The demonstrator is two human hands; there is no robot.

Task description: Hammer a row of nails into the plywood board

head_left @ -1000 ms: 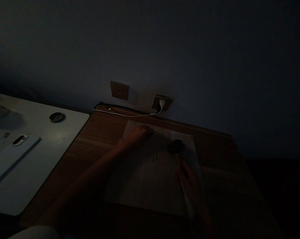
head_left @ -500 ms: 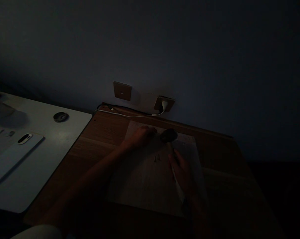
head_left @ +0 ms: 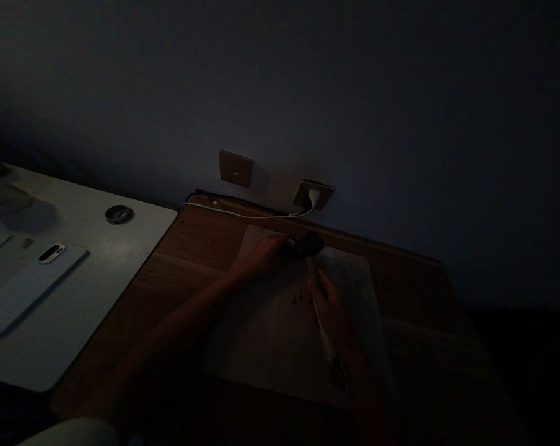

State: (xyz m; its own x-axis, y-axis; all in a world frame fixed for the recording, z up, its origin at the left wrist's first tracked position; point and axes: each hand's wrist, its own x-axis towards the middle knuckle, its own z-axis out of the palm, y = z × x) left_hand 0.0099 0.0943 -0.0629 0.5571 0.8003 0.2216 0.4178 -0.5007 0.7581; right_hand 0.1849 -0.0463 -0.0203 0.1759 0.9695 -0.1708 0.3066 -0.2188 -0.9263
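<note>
In the dim head view, my right hand (head_left: 332, 310) is wrapped round the handle of a hammer (head_left: 309, 244) with a thick, dark, mallet-like head. That head hangs over the far part of a flat pale board (head_left: 266, 353). My left hand (head_left: 268, 251) rests at the board's far left, its fingers pinched together right beside the hammer head. Whatever is between those fingers is too dark to make out. Two small screws or nails (head_left: 295, 298) stand on the board between my hands.
The board lies on a wooden tabletop (head_left: 168, 272) against the wall. A white cable (head_left: 252, 217) runs along the back to a plug in a wall socket (head_left: 303, 197). On the white table (head_left: 89, 297) at left lie a phone (head_left: 29, 288) and a dark ring-shaped object (head_left: 119, 214).
The hammer head has shifted slightly left, closer to my left fingers. The whole view has moved a little, so the surroundings appear farther right.
</note>
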